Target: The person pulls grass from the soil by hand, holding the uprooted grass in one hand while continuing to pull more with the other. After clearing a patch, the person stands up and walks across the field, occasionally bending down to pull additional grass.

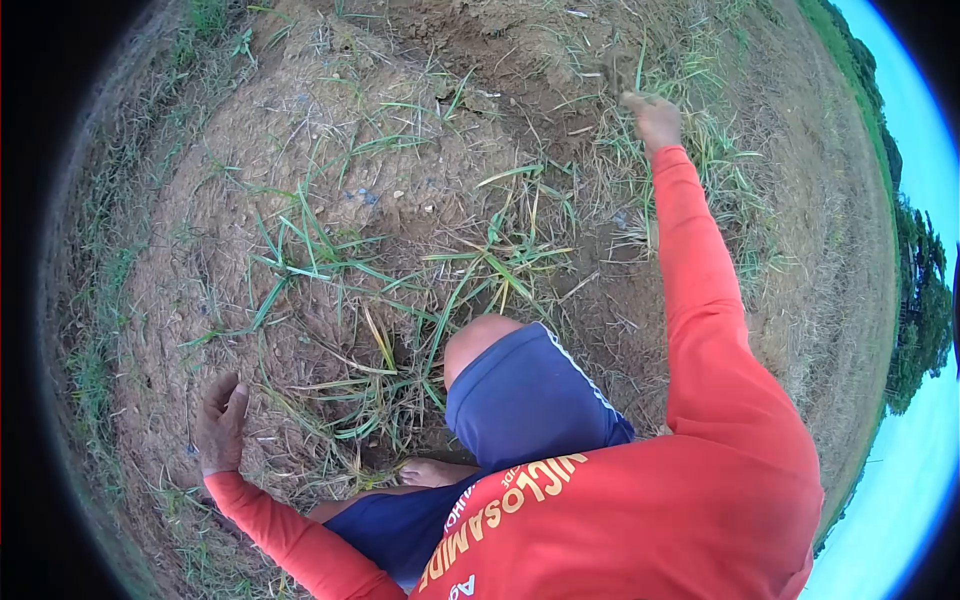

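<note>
My right hand (657,122) is stretched far out at the upper right, its fingers closed. Just beyond the fingertips is a thin dark shape, blurred against the soil and grass, and I cannot make out what it is. Grass tufts (715,160) grow beside this hand. At the lower left my left hand (221,428) hangs over the soil, thumb apart from loosely bent fingers, with nothing seen in it. Between the hands stand green leafy clumps (500,262) with long narrow blades, some yellowed, and another such clump (300,262) to the left.
Dry brown soil (270,130) with straw and small stones spreads around me. My bent knee (480,345) and bare foot (435,472) are close to a grassy clump (385,400). Trees (918,300) and sky appear at the right edge.
</note>
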`<state>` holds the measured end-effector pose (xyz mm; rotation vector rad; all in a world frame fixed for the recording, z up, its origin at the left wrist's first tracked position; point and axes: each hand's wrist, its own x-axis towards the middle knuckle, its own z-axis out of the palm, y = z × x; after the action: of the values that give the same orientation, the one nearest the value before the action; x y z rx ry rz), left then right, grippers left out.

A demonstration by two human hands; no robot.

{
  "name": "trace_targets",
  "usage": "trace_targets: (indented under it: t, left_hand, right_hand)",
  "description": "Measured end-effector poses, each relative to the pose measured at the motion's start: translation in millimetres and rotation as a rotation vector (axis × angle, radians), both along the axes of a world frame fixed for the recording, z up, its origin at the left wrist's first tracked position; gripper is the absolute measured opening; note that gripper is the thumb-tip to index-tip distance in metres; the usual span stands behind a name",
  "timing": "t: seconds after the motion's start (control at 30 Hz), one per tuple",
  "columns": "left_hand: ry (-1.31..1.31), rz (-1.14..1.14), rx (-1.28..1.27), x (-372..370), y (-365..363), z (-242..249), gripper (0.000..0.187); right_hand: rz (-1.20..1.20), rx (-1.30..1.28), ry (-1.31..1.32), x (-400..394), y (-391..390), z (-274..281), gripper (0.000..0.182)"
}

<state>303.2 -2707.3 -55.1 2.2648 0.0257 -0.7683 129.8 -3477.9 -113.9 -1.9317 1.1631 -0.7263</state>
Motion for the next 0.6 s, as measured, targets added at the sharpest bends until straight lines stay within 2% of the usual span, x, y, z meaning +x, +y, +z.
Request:
trace_targets:
  t: [0.07,0.13,0.17,0.2,0.27,0.3,0.43,0.53,0.6]
  left_hand:
    - [0.01,-0.017,-0.016,-3,-11,8,0.05]
    - [-0.063,-0.016,-0.048,-6,-10,7,0.05]
    - [-0.052,-0.036,-0.04,-9,-11,11,0.05]
    - [-0.041,-0.058,-0.039,-12,-13,14,0.05]
    - [-0.062,-0.098,-0.015,-9,-12,6,0.051]
    - [-0.068,-0.124,0.008,-7,-9,5,0.051]
    - [-0.063,-0.105,-0.063,-2,-20,3,0.052]
    - [-0.015,-0.106,-0.068,-3,-31,10,0.053]
    - [0.009,-0.125,-0.054,-1,-33,11,0.054]
  right_hand:
    - [0.265,-0.466,0.9,-13,-3,-46,0.029]
    - [0.245,-0.142,0.445,2,10,-19,0.027]
    - [0.192,0.064,0.249,-31,32,-12,0.026]
    - [0.181,0.215,0.168,-52,47,-6,0.024]
    - [0.213,0.461,-0.04,-42,53,20,0.019]
    - [0.247,0.495,-0.126,-43,61,29,0.015]
    - [0.326,0.665,-0.285,-48,80,66,0.019]
    - [0.345,0.693,-0.314,-50,93,93,0.019]
    - [0.347,0.598,-0.299,-56,96,109,0.018]
